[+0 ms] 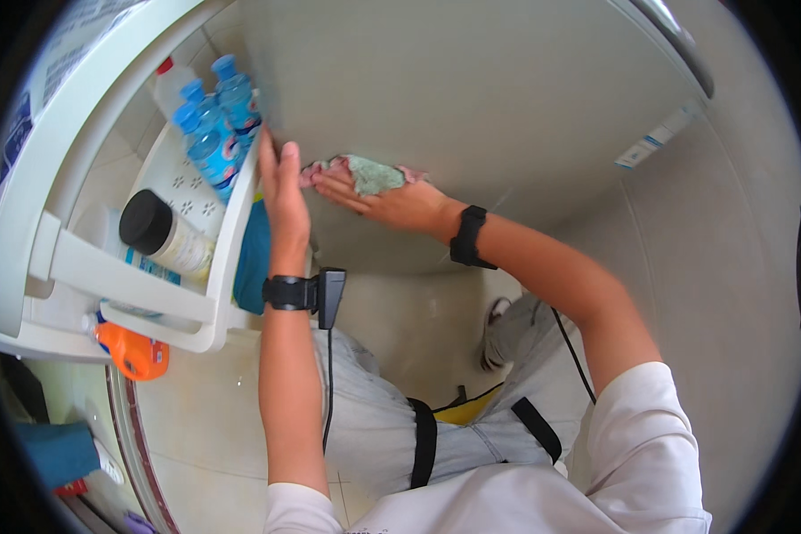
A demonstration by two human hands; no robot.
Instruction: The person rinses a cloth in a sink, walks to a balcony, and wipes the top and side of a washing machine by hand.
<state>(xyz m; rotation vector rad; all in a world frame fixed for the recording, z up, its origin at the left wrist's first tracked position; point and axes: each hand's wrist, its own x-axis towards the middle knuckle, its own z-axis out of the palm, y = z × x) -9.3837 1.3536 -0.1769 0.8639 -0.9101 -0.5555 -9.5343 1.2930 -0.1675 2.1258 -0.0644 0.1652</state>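
Note:
A green and pink cloth (376, 176) lies pressed to a large smooth grey panel (480, 87). My right hand (394, 203) is flat on it, with the fingers stretched towards the left. My left hand (287, 193) is raised between the panel's left edge and the rim of a white plastic shelf rack (241, 213). Its thumb stands apart from the fingers and it holds nothing. Whether its fingertips touch the panel or the rack is hard to tell. Each wrist wears a black strap, and the left strap carries a small black box (332, 298).
On the rack stand several blue-capped bottles (207, 150) and a black-lidded jar (167, 233). An orange jug (137, 350) is below. A shiny handle (681, 40) curves at the upper right beside a tiled wall (707, 267). Cables hang from both arms.

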